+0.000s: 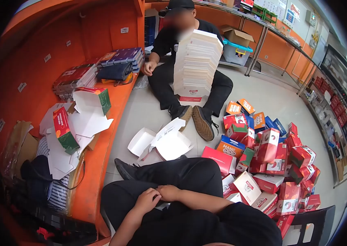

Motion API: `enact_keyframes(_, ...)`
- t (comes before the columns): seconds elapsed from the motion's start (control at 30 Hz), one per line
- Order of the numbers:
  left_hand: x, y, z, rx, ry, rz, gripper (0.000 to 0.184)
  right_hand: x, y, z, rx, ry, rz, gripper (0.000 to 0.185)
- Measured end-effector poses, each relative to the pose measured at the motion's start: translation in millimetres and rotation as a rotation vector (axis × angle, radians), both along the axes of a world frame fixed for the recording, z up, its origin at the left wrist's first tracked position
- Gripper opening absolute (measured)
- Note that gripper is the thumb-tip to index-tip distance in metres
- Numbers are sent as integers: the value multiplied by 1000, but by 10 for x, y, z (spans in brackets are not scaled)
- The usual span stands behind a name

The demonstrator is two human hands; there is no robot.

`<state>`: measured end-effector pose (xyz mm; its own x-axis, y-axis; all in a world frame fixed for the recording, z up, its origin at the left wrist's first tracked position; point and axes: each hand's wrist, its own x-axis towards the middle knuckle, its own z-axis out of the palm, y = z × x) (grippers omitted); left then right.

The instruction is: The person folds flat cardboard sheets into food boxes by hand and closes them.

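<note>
My left hand (147, 200) rests in my lap, its fingers curled towards my other hand. My right hand (168, 192) lies against it, fingers bent inward. Both look closed, and what may be inside them is hidden. Under them are my crossed legs in black trousers (190, 174). Beyond my shoe, open white cardboard boxes (172, 141) lie on the floor. To my right is a heap of folded red, orange and blue printed boxes (268, 151).
Opposite me sits a person in black (163, 37) behind a tall stack of nested white cartons (198, 65). An orange shelf (95, 172) on the left bears flat box blanks, open cartons (93, 100) and a bag. Metal tables (263, 30) stand behind.
</note>
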<state>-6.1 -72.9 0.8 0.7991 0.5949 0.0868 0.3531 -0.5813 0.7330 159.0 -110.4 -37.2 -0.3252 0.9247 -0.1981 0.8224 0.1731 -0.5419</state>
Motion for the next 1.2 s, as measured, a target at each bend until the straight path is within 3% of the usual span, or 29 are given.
enact_keyframes(0.97,17,21,0,2,-15,-2,11,16,13,0,-8,-6,12,23)
enact_keyframes(1.07,12,34,226,-51,-177,100,7,3,16,99,-37,-13,15,23)
enact_keyframes(1.2,-183,505,763,189,-404,423,8,5,21,51,-15,8,13,23)
